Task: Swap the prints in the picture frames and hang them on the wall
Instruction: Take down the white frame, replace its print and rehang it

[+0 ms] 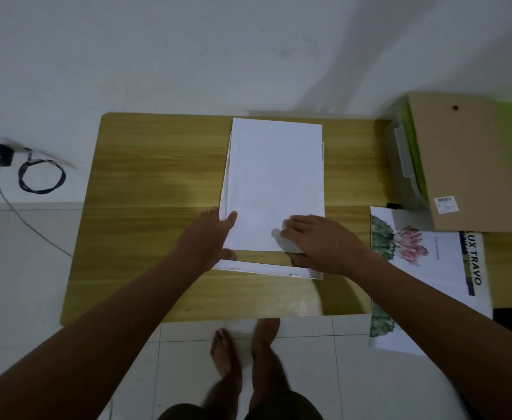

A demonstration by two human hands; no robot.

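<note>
— Where was the white sheet [276, 177] found?
— It was laid over the white picture frame [267, 271], which lay flat on the wooden counter [157, 177]; the frame's near edge was left uncovered.
— How was each grip seen?
— The left hand [209, 237] was spread apart, fingers straight at the sheet's left edge. The right hand [318, 241] was held flat and open, pressed on the sheet's near right corner.
— And beside them?
— A cactus print [415, 247] was seen at the right, just beside a cardboard board [467, 165].
</note>
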